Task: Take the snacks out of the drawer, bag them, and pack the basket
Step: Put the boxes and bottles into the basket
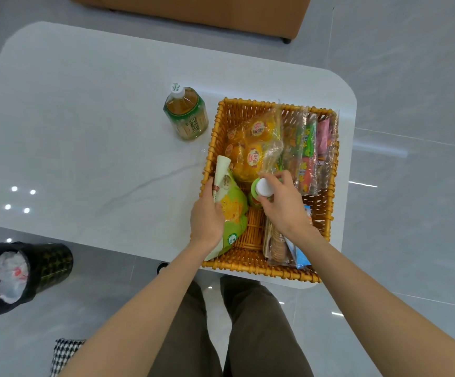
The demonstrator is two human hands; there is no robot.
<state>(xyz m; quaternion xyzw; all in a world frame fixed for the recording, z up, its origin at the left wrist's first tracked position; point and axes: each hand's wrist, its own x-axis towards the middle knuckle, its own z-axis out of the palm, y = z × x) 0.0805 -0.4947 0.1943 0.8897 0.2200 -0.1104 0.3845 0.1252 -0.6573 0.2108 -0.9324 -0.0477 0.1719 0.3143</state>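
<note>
Forearms reach over the table (84, 131) into the basket (259, 269) — packing stage. My left hand (206, 216) grips the chip bag (233, 210); my right hand (280, 202) pinches a bottle (254, 194) by its cap. Next, I judge — seat it upright, then fetch the tea (186, 112).

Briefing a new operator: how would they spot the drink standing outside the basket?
Find the wicker basket on the white table. Left of its far corner the tea bottle stands upright, apart. Amber liquid, green label; every other item sits in the basket.
</note>
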